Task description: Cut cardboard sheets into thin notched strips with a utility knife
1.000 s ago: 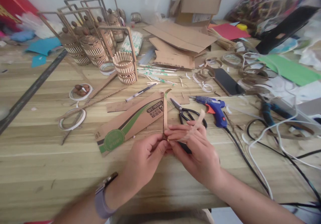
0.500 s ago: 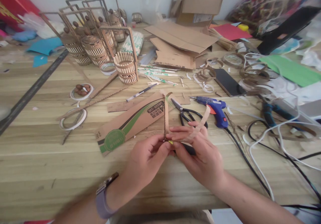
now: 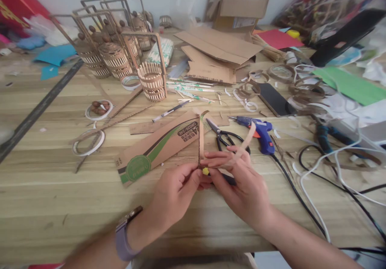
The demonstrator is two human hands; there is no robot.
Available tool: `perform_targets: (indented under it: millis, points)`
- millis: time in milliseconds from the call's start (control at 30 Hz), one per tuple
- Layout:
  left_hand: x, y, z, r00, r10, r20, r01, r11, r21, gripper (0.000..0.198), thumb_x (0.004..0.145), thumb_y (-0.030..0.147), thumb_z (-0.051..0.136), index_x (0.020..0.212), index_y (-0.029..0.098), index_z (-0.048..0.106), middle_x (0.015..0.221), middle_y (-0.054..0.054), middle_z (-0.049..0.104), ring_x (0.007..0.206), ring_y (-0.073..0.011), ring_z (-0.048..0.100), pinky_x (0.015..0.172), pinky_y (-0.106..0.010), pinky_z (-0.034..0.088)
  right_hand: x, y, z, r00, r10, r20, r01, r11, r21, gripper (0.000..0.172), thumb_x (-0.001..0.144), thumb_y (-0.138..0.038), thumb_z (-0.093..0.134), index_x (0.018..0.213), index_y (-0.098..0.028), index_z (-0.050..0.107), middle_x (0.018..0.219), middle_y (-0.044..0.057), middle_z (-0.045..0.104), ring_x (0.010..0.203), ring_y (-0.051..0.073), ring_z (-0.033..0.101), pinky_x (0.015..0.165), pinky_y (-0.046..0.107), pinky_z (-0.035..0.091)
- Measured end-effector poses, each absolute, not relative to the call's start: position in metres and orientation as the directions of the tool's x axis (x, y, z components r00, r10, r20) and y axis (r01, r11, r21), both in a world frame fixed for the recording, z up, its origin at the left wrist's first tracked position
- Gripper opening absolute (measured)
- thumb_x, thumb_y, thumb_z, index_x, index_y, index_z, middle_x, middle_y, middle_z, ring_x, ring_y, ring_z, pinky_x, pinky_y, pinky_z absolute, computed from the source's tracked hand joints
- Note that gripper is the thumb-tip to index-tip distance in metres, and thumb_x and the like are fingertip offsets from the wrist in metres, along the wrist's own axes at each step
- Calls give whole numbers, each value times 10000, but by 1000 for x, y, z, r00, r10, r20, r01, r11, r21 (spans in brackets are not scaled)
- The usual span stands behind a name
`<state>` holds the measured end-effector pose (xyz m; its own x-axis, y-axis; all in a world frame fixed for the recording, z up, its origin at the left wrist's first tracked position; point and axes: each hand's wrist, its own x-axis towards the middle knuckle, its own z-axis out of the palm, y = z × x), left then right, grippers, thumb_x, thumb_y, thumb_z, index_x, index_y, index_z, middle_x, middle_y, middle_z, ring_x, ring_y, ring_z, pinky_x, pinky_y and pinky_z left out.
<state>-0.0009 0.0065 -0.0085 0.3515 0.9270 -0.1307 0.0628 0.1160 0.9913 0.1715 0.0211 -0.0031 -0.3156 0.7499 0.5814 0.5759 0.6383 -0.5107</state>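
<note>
Pointing away lengthwise: cardboard strip [image 3: 201, 138]

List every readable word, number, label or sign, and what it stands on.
"DR026-24E", apparently: printed cardboard piece.
Too blurred: neighbouring characters and round green emblem on that piece; characters on cardboard behind; yellow marks on red item.
Too small: box label; green print on white wrappers.

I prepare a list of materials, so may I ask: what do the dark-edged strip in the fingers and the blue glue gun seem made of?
Dark-edged strip: probably cardboard, matt tan; its edge looks ridged, like corrugation. Glue gun: likely plastic, smooth-looking, from its moulded blue body; gloss unclear.
</note>
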Motion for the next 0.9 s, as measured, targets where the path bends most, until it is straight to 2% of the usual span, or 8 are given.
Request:
perform_targets:
  millis: [100, 233, 467, 700, 900]
  points:
    - [0, 5, -10, 351, 924, -151, 53, 141, 989, 269, 985, 344, 499, 988, 166, 701, 910, -63, 762, 801, -174, 714, 746, -254, 578, 172, 22, -1, -297, 770, 564, 577, 616, -536, 143, 915, -126, 548, 946, -263, 575, 873, -20, 765, 899, 183, 734, 941, 404, 434]
    - [1, 7, -12, 338, 924, -177, -18, 194, 981, 275, 953, 377, 561, 1075, 169, 693, 995, -70, 758, 853, -185, 715, 777, -270, 578, 171, 21, -2, -303, 746, 593, 562, 642, -521, 142, 906, -124, 568, 958, -255, 577, 895, -10, 769, 894, 180, 734, 946, 400, 435]
    - [0, 10, -11, 321, 936, -148, 19, 150, 989, 316, 958, 406, 539, 1088, 175, 711, 1018, -68, 747, 834, -184, 691, 756, -274, 567, 167, 20, -5, -326, 717, 617, 582, 666, -467, 113, 917, -157, 596, 979, -246, 561, 953, 14, 768, 962, 196, 719, 938, 407, 419]
    - [0, 10, -8, 339, 929, -151, 59, 139, 989, 287, 973, 382, 522, 1043, 179, 713, 906, -47, 757, 786, -172, 693, 727, -259, 566, 170, 20, -6, -330, 734, 593, 584, 652, -483, 162, 904, -113, 583, 982, -254, 568, 933, -8, 764, 919, 186, 725, 964, 418, 410]
    - [1, 7, -9, 361, 918, -164, 19, 169, 985, 279, 978, 373, 519, 993, 163, 701, 897, -57, 751, 811, -175, 701, 760, -265, 571, 171, 22, -3, -287, 753, 593, 574, 630, -523, 153, 902, -109, 565, 946, -256, 563, 878, -23, 759, 863, 171, 728, 951, 405, 428]
